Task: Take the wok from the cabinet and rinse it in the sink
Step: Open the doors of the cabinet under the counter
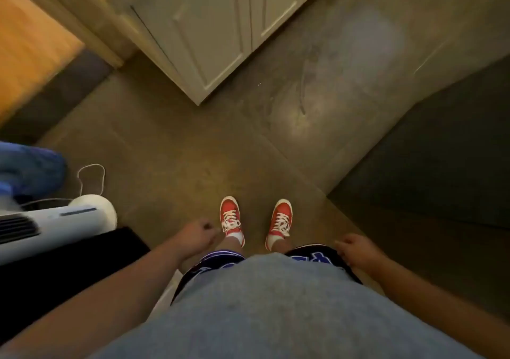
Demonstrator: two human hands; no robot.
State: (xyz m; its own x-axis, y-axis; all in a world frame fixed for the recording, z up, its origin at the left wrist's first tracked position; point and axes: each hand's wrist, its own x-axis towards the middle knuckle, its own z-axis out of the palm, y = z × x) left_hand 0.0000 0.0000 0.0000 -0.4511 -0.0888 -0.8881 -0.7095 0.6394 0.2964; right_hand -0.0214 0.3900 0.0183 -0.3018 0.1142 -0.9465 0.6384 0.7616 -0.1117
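From the head view, the person stands on the floor (176, 148) in red shoes (231, 220). The left hand (196, 234) and right hand (356, 249) hang empty, fingers loosely curled. The cabinet (209, 32) ahead is closed; no wok is visible.

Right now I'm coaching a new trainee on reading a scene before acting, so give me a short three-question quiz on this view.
1. True or false: the white cabinet doors are shut.
2. What does either hand hold? A) a wok B) a cloth C) nothing
3. Fill in: the person stands on the floor in ____ sneakers.

Key:
1. True; both doors sit closed, ahead of the feet.
2. C; the left hand and the right hand hang loosely curled at the person's sides, holding nothing. No wok is in view.
3. Red, with white laces.
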